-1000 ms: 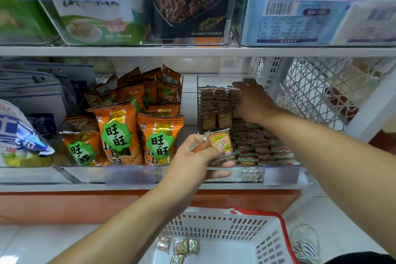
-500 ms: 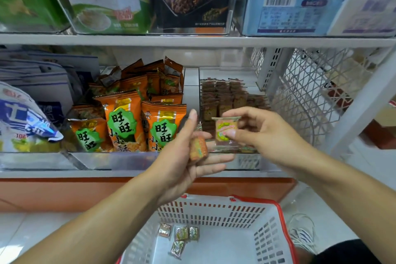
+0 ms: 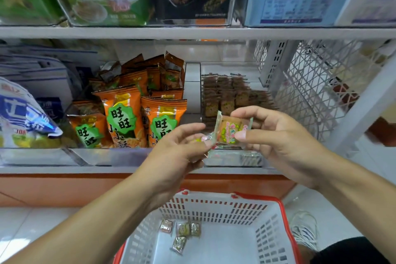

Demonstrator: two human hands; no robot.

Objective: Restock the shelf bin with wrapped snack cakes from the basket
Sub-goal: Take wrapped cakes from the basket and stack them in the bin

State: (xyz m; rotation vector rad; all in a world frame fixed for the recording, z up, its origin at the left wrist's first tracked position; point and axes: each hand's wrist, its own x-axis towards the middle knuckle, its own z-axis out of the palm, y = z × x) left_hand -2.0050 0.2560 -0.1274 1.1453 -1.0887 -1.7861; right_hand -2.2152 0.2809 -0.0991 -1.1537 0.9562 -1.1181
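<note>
Right hand pinching a wrapped snack cake just in front of the shelf bin, left hand gripping another cake (mostly hidden) beside it, four cakes lying in the basket below the bin.

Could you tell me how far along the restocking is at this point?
The shelf bin already holds rows of cakes. The right hand pinches one wrapped cake; the left hand holds another wrapper. Four cakes remain in the basket.
</note>
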